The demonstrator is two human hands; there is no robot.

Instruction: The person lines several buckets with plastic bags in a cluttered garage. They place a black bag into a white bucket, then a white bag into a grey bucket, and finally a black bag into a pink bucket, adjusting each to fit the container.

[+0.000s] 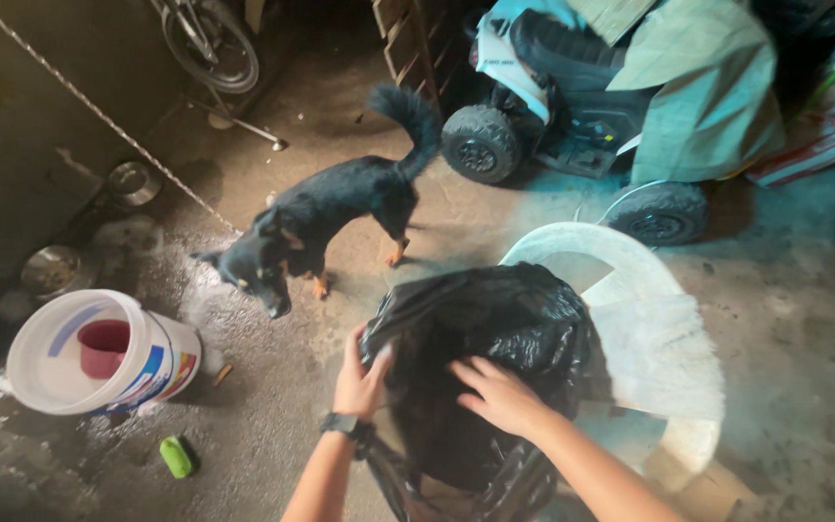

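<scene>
A bulging black plastic bag rests on a white plastic chair in front of me. My left hand, with a dark watch on its wrist, grips the bag's left edge. My right hand lies flat on the bag's front with fingers spread. Its contents are hidden.
A black-and-tan dog stands just beyond the bag on the wet concrete floor. A white bucket with a red cup inside sits at the left, a small green object near it. Two metal bowls lie by the wall. A toy ride-on car stands behind.
</scene>
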